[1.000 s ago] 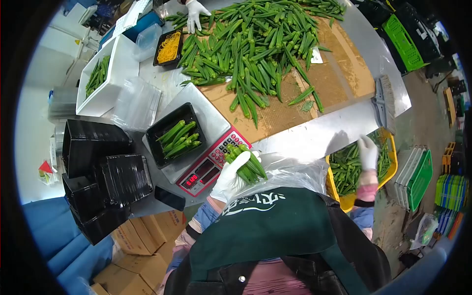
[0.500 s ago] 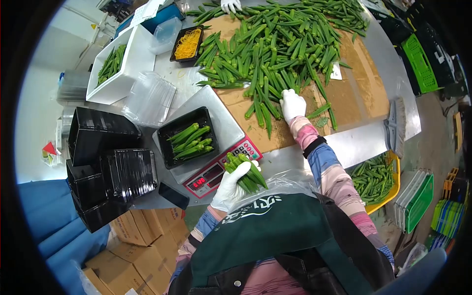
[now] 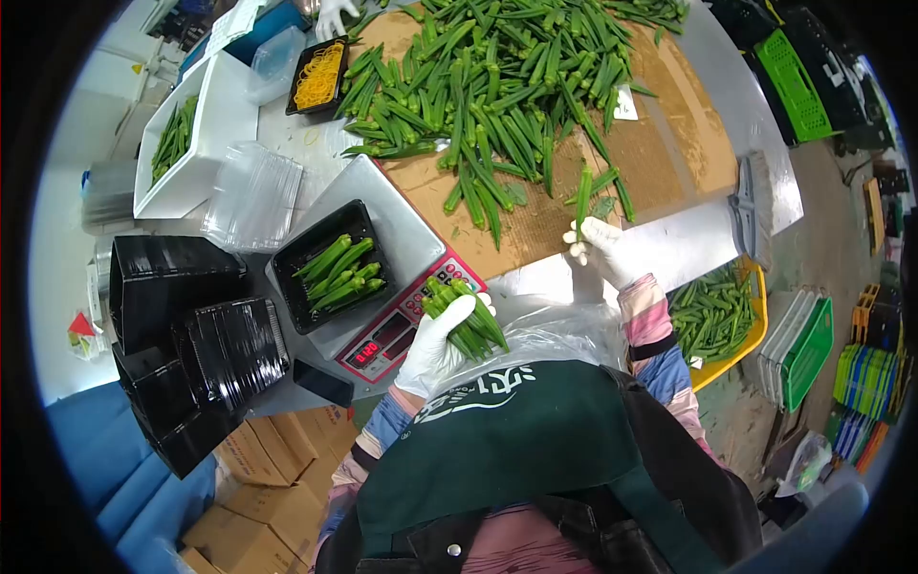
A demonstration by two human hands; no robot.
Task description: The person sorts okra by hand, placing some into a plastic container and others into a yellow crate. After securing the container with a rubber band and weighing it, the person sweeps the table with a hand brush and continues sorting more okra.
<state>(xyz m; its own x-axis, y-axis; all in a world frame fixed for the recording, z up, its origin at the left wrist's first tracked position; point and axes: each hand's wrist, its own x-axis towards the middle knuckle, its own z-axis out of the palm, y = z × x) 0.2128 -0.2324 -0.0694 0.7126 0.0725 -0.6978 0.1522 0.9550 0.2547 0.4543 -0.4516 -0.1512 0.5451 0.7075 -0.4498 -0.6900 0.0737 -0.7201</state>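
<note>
My white-gloved left hand (image 3: 438, 346) is wrapped round a bunch of okra (image 3: 466, 319), close in front of the apron. Between the fingertips of my gloved right hand (image 3: 601, 251), a single okra pod (image 3: 583, 198) stands upright over the cardboard's near edge. The large okra pile (image 3: 497, 86) spreads over the cardboard (image 3: 660, 143) beyond it. To the left, a black tray (image 3: 375, 298) holding several okra rests on the scale (image 3: 406, 225), whose red display panel (image 3: 382, 335) lies beside my left hand.
Stacked black trays (image 3: 229, 354), clear lids (image 3: 253, 196) and a phone (image 3: 323, 383) lie left. Rubber bands fill a small tray (image 3: 318, 77); a white box (image 3: 215, 143) holds okra. A brush (image 3: 751, 210) and yellow basket (image 3: 755, 325) are right. Another person's gloved hand (image 3: 335, 17) shows at the back.
My right hand has drawn back from the pile toward me and now holds one okra pod. My left hand keeps its bunch. The other person's hand has moved left, and the whole view has shifted.
</note>
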